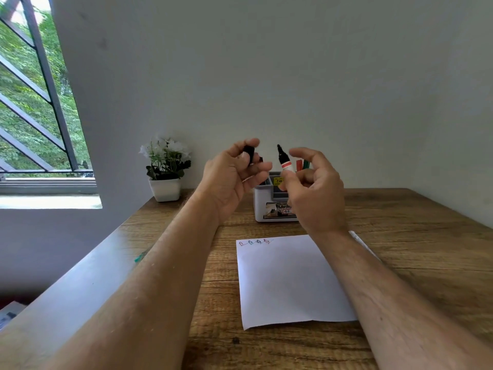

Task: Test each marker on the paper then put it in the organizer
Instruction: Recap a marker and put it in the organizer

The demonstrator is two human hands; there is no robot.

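Note:
My right hand [314,188] pinches an uncapped marker [285,161] with a white body, a red band and a black tip that points up. Just to its left, my left hand [234,177] holds the marker's black cap [249,153] between thumb and fingers, a short gap from the tip. Both hands hover above the white organizer [272,206], where a red marker [299,165] and a green marker [306,164] stand. A white paper [290,284] lies on the table in front, with several small coloured scribbles [256,242] along its top edge.
A wooden table [413,236] runs up to the wall. A white pot of white flowers [165,172] stands at its back left corner. A teal pen [140,257] lies near the table's left edge. A barred window [40,102] is at the left.

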